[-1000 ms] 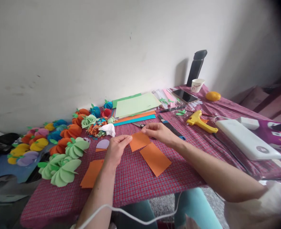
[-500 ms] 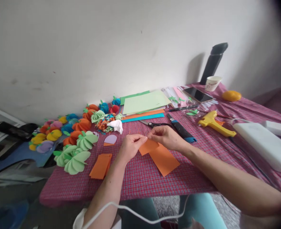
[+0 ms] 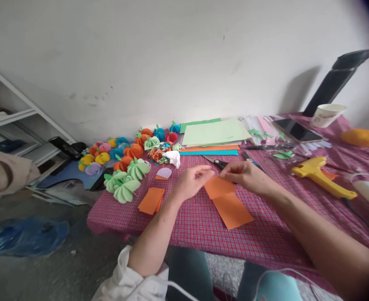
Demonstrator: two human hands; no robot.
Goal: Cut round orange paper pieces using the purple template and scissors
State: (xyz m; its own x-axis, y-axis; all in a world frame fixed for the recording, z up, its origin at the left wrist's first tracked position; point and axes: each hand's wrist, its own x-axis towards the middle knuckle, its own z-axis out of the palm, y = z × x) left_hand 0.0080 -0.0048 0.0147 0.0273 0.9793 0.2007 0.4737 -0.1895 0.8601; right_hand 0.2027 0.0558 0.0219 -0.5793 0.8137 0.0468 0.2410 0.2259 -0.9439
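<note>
My right hand (image 3: 248, 175) pinches the top edge of an orange paper piece (image 3: 220, 188) between thumb and fingertips. My left hand (image 3: 192, 182) is at that piece's upper left corner, its fingers stretched and slightly apart, with no clear grip on the paper. Under the lower part of the held piece, a longer orange paper strip (image 3: 236, 213) lies flat on the checked cloth. To the left is a small stack of orange paper rectangles (image 3: 151, 200). Beyond it, a lilac round-topped paper piece (image 3: 164, 172) rests on orange paper.
Paper pumpkins (image 3: 126, 188) crowd the left side. Behind my hands are scissors (image 3: 217, 162), a partly hidden blue-and-black cutter (image 3: 250, 159) and stacked coloured sheets (image 3: 214, 133). To the right are a yellow glue gun (image 3: 324, 175), a phone (image 3: 297, 130), a paper cup (image 3: 327, 116) and a dark bottle (image 3: 334, 83).
The view has turned left, so the table appears shifted right. My left fingers have loosened from their pinch at the paper's edge and straightened; my right hand still pinches the paper.
</note>
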